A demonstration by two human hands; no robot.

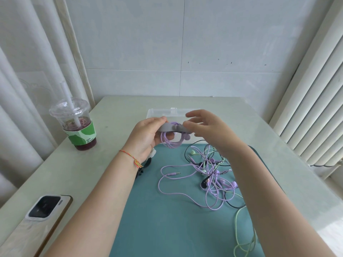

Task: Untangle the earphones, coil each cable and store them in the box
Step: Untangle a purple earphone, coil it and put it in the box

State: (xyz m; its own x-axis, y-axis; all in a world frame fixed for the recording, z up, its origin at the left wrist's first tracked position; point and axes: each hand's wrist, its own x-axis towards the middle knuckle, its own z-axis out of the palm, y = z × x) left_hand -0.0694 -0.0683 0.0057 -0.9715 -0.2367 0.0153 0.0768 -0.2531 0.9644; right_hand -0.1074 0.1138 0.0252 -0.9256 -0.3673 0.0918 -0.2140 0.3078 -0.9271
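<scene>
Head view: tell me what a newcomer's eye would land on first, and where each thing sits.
First, the two hands raised mid-frame: the left hand holds a coiled purple earphone cable with a grey strap around it, while the right hand hovers beside it, fingers spread. Below right, a tangle of earphones sprawls on the teal mat. A dark iced drink stands at the table's left edge.

Both forearms reach up from the bottom edge to the frame centre. The left hand (146, 135) pinches with curled fingers; the right hand (206, 127) has relaxed, spread fingers.
</scene>
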